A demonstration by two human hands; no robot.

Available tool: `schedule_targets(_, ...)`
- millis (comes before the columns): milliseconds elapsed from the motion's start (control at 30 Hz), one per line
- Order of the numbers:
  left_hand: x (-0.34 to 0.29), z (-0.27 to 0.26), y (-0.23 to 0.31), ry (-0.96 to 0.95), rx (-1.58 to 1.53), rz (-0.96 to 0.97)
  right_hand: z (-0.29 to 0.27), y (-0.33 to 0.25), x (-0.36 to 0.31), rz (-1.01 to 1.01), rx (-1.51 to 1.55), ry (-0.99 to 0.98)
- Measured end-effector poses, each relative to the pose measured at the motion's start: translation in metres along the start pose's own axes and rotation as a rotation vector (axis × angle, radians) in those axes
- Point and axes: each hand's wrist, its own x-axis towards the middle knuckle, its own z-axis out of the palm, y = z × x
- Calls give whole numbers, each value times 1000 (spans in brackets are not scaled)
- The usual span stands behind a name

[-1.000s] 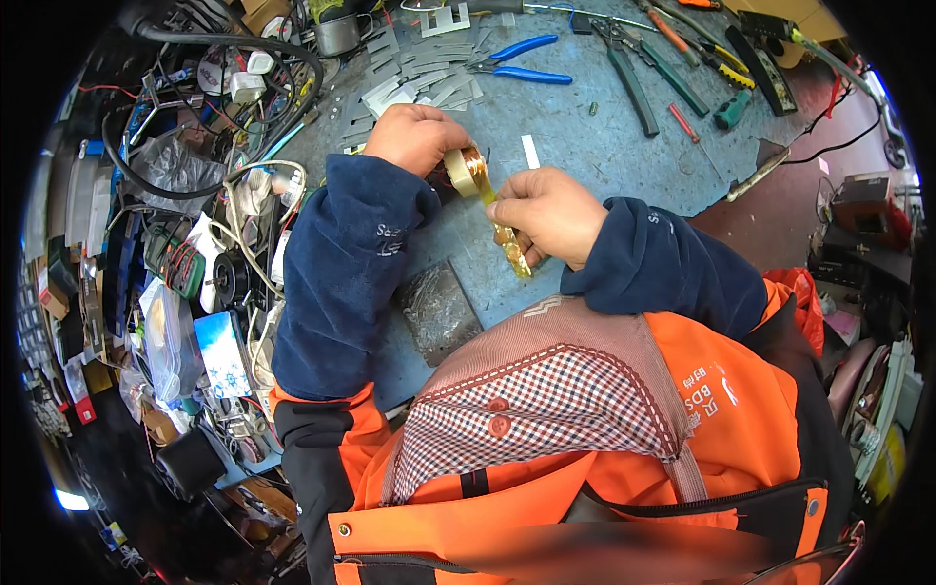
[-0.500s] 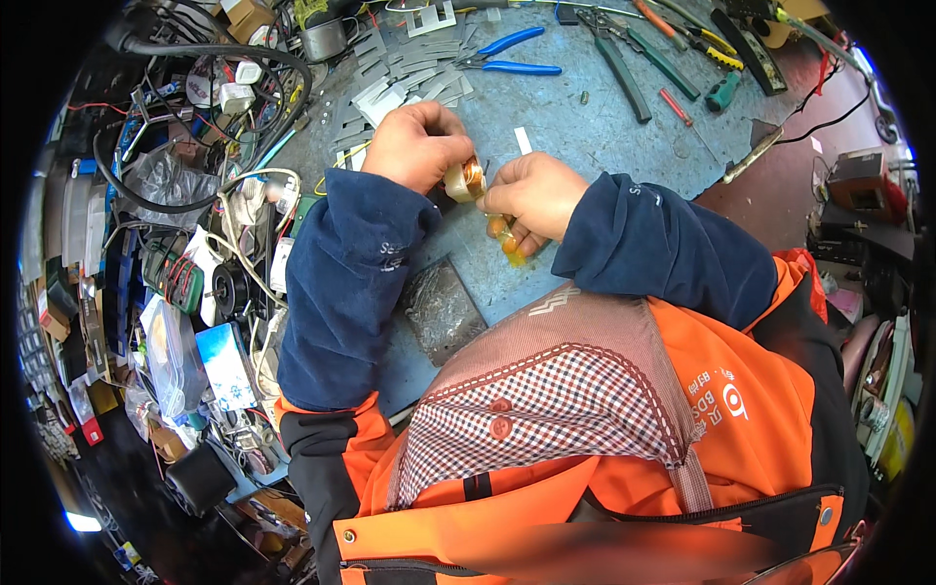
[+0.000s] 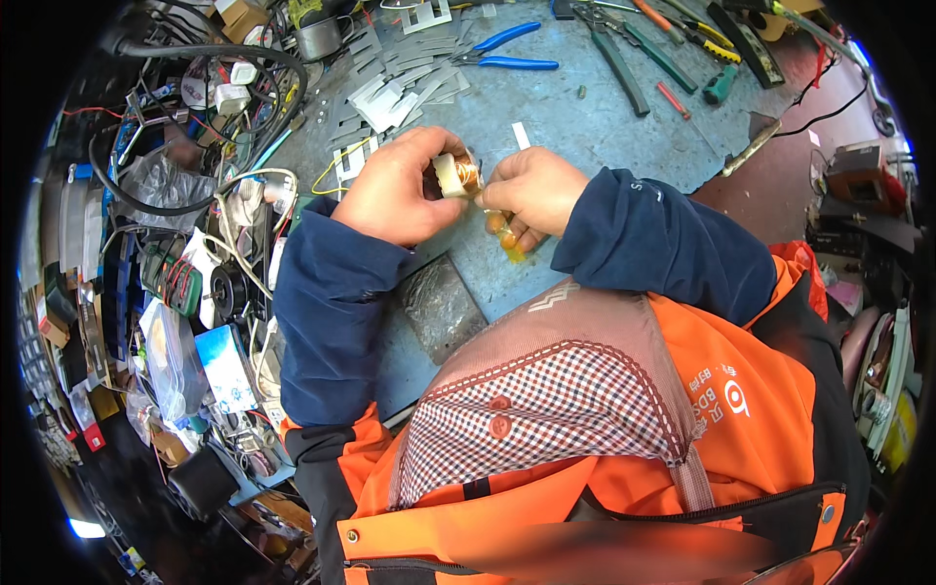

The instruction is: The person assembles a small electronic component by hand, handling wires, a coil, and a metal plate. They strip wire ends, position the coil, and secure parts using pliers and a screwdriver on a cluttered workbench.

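A small pale bobbin wound with copper wire [image 3: 456, 175] is gripped between the thumb and fingers of my left hand [image 3: 390, 195]. My right hand [image 3: 538, 193] is closed right beside it, thumb and forefinger pinched at the coil's right edge. Yellow see-through tape [image 3: 514, 253] shows under the curled lower fingers of that hand. Whether the tape touches the coil is hidden by the fingertips. Past the hands, a short white strip [image 3: 521, 136] lies on the blue bench top [image 3: 575, 127].
Thin grey metal laminations [image 3: 385, 102] are heaped beyond my left hand. Blue-handled pliers [image 3: 512, 62] lie farther back, with green-handled cutters [image 3: 621, 73] and a screwdriver [image 3: 673, 99] to their right. A dark flat plate [image 3: 441, 310] sits near me. Cables and tools clutter the left.
My left hand has turned and opened its grip slightly, so the bobbin's pale end faces me more. The left forearm has shifted a little left and nearer. My right hand stays almost in place.
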Motion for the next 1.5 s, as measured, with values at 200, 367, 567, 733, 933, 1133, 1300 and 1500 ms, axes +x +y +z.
schedule_targets(200, -7, 4, -9, 172, -331, -206, -1, 2, -8, -74, 62, -19)
schedule_targets(367, -17, 1, -13, 410, -643, -161, 0, -2, -13, -247, 132, -47)
schedule_targets(567, -31, -8, -13, 512, -904, -172, -2, -9, -11, -368, 187, -95)
schedule_targets(733, -34, -2, -18, 509, -1027, -166, -6, -10, -8, -374, 214, -135)
schedule_targets(933, -35, 0, -19, 522, -1075, -164, -5, -11, -5, -343, 229, -152)
schedule_targets(1133, -35, 1, -14, 439, -1207, -109, -6, -12, 3, -355, 217, -154)
schedule_targets(1300, -39, 9, -13, 382, -1395, -166, -2, -13, 12, -488, 213, -196)
schedule_targets(1500, -35, 10, -13, 258, -1616, -64, -6, -16, 15, -683, 131, -230)
